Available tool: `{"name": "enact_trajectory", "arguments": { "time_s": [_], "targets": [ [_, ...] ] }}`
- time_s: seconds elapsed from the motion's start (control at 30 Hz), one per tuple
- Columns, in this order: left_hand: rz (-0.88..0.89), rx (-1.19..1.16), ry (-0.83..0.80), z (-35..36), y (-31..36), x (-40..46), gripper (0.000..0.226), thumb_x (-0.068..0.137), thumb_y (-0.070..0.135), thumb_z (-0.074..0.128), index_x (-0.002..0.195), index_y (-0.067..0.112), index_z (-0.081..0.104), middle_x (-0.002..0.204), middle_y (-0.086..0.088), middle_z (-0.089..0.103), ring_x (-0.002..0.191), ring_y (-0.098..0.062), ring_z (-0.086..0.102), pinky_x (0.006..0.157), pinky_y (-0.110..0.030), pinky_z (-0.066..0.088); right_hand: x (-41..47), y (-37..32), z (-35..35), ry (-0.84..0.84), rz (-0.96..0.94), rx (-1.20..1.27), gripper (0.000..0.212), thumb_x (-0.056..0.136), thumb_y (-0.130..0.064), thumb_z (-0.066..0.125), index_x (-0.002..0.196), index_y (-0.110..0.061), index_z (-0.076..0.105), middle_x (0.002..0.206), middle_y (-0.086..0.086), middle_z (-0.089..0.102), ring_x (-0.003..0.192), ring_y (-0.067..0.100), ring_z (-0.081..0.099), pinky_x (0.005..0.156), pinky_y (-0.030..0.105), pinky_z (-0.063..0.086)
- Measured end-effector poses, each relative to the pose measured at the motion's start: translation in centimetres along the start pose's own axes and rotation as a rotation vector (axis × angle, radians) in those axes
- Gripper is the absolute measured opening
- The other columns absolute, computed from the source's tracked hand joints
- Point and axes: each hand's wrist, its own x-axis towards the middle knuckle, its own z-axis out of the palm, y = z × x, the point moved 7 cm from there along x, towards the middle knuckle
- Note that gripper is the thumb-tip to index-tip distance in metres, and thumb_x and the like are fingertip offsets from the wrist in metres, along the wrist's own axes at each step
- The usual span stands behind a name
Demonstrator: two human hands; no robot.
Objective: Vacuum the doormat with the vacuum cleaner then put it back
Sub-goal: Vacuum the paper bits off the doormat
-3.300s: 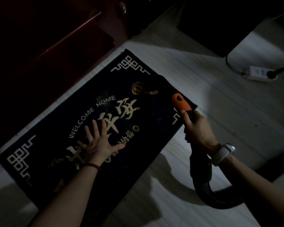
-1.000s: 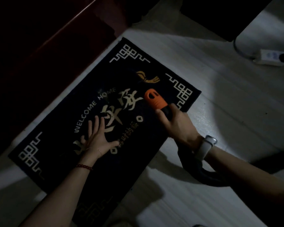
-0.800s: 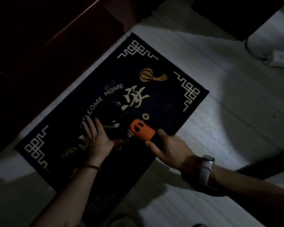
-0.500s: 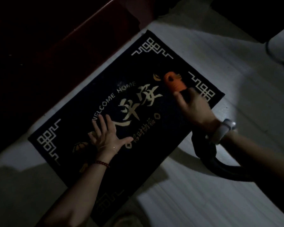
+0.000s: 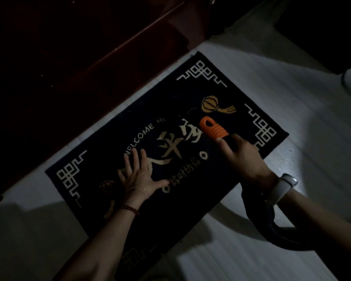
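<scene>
Nearest the camera, two bare forearms reach forward over a pale floor (image 5: 251, 258) in dim light. On the right, a dark ribbed vacuum hose (image 5: 272, 228) curves across the floor under the right forearm and rises toward the wrist, which wears a white watch (image 5: 280, 189). The right hand (image 5: 241, 157) is curled around the dark neck of the vacuum cleaner's wand, fingers wrapped over it, and from the front of that grip sticks out the orange nozzle (image 5: 212, 128), ridged along its top, with an oval slot near its tip. The nozzle tip lies over the doormat (image 5: 221, 98), on the large pale characters in the middle and just below the orange lantern motif; whether it presses on the pile or sits just above it cannot be told. On the left, the wrist carries a dark red bead bracelet (image 5: 130, 208). The left hand (image 5: 140, 175) lies flat on the doormat with fingers spread and straight, thumb out to the side, holding nothing, its fingertips near the words WELCOME HOME. The doormat itself is dark, with pale fret corners, and lies flat on the floor at a slant. Along its far edge runs a dark red wooden door (image 5: 89, 57), mostly lost in shadow.
</scene>
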Motion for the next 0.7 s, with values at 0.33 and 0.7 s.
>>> {"name": "enact_trajectory", "arguments": {
  "time_s": [0.33, 0.7],
  "targets": [
    [-0.018, 0.009, 0.032, -0.1, 0.0, 0.0, 0.126, 0.064, 0.068, 0.066, 0.145, 0.024, -0.019, 0.152, -0.001, -0.031, 0.141, -0.027, -0.025, 0.113, -0.055, -0.002, -2.9, -1.2, 3.2, -0.088, -0.034, -0.016, 0.042, 0.090, -0.047, 0.046, 0.113, -0.012, 0.049, 0.080, 0.009, 0.064, 0.065, 0.027, 0.063, 0.059, 0.038, 0.052],
    [0.023, -0.012, 0.017, -0.1, -0.2, -0.2, 0.122, 0.066, 0.067, 0.064, 0.146, 0.025, -0.018, 0.152, 0.001, -0.030, 0.140, -0.026, -0.026, 0.112, -0.055, -0.002, 2.2, -0.5, -3.8, 0.164, 0.054, -0.024, 0.042, 0.093, -0.044, 0.043, 0.108, -0.006, 0.054, 0.078, 0.005, 0.056, 0.064, 0.019, 0.052, 0.055, 0.028, 0.036]
  ]
}}
